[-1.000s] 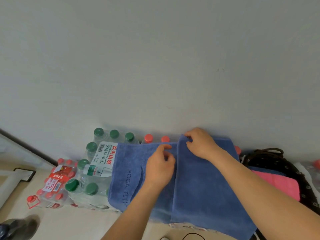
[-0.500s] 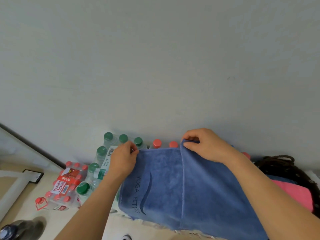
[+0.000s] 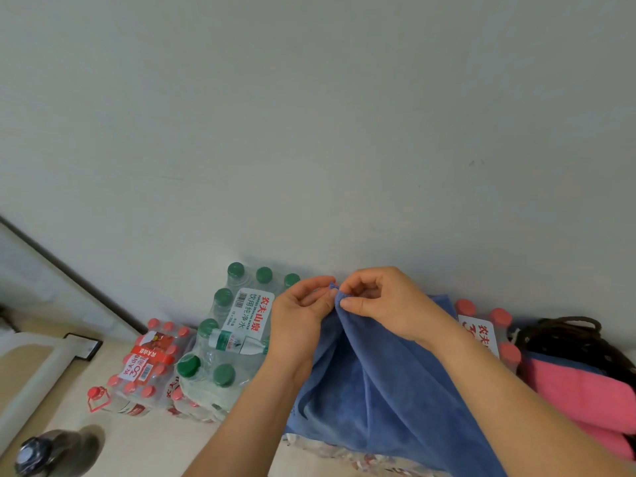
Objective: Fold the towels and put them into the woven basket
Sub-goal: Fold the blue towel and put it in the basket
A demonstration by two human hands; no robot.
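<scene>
A blue towel (image 3: 389, 397) hangs in folds in front of me, over the packs of water bottles. My left hand (image 3: 303, 315) and my right hand (image 3: 382, 304) meet at its top edge, and each pinches a corner there. At the right edge stands a dark woven basket (image 3: 571, 339) with a folded pink towel (image 3: 581, 390) in it and a strip of another blue towel behind the pink one.
Shrink-wrapped packs of green-capped bottles (image 3: 227, 335) and red-capped bottles (image 3: 148, 370) stand on the floor against the grey wall. More red-capped bottles (image 3: 488, 328) stand by the basket. A dark round object (image 3: 51, 452) lies at the lower left.
My left hand has carried its corner of the towel rightward to meet my right hand, so the spread towel is now doubled over and hangs in folds.
</scene>
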